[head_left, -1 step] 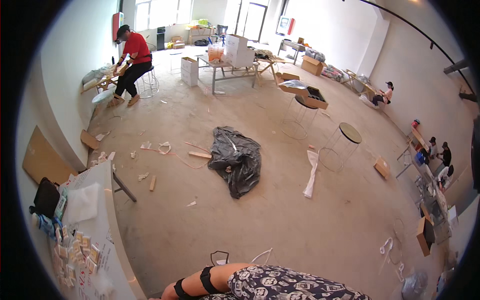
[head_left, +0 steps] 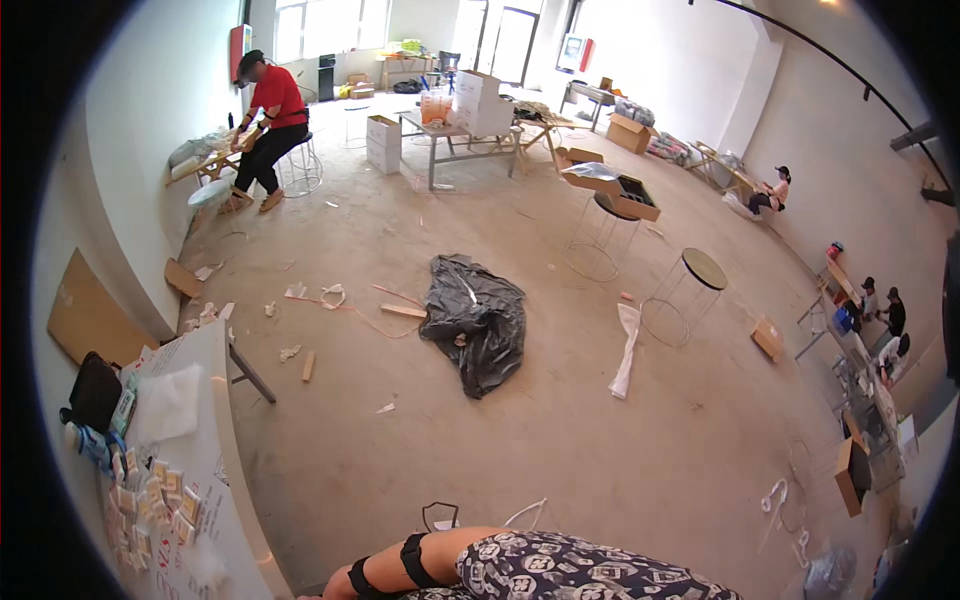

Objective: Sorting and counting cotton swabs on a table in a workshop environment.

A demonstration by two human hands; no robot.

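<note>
**While Packets Lay Untouched, Hands Sat Hidden**

While small packets (head_left: 150, 495) lay along the table's (head_left: 212, 430) left edge, a strapped forearm (head_left: 450, 550) crossed beside its near corner. Both hands were out of view, so I cannot tell their grasp. Nothing had shifted.

A large, unfinished room serves as a makeshift workshop or assembly space, with a bare concrete floor (head_left: 560, 440) littered with paper scraps, wood offcuts and a crumpled black plastic sheet (head_left: 472, 318). White walls rise to tall windows (head_left: 330, 25) at the far end, where cardboard boxes (head_left: 478, 100) are stacked on and around a metal-framed work table (head_left: 455, 135). Round wire-frame stools (head_left: 690, 290) stand loose in the middle of the floor. A person in a red shirt (head_left: 268, 125) works seated at a bench along the left wall, while others sit along the right wall. In the near left corner, a white table (head_left: 215, 400) holds rows of small packets.
</note>
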